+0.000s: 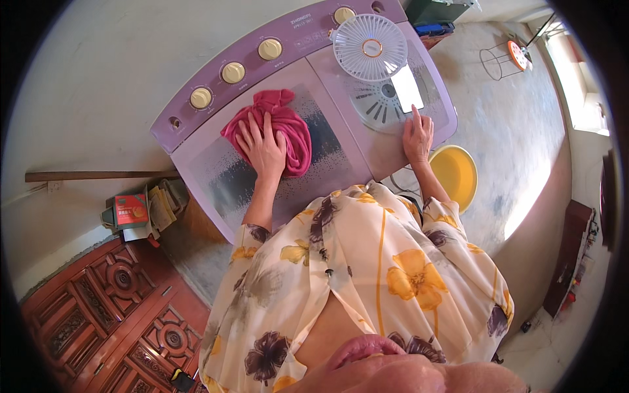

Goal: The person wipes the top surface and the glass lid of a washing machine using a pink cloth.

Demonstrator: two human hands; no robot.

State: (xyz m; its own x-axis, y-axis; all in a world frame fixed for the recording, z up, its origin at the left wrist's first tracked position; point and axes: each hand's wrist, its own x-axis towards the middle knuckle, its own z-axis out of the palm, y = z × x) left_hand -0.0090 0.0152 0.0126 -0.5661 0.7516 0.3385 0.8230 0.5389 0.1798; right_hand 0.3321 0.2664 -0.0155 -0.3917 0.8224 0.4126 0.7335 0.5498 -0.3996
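My left hand (pixel 262 146) lies spread on top of a bundled pink cloth (pixel 294 142), which rests on the left lid of a purple twin-tub washing machine (pixel 339 114). Folds of the cloth stick out around the fingers. On the machine's right side, my right hand (pixel 419 133) touches the lower edge of a smartphone (pixel 408 88) with a bright white screen, its index finger extended. A white round fan (pixel 371 47) stands just above the phone and overlaps its top end. Cream knobs (pixel 233 72) line the machine's back panel.
A yellow basin (pixel 454 177) is on the floor right of the machine. Cardboard and a red box (pixel 131 210) are stacked at the left, near a carved red wooden door (pixel 123 280). Dark green and blue containers (pixel 435 29) stand beyond the machine's far right corner, with a stool (pixel 517 55) farther off.
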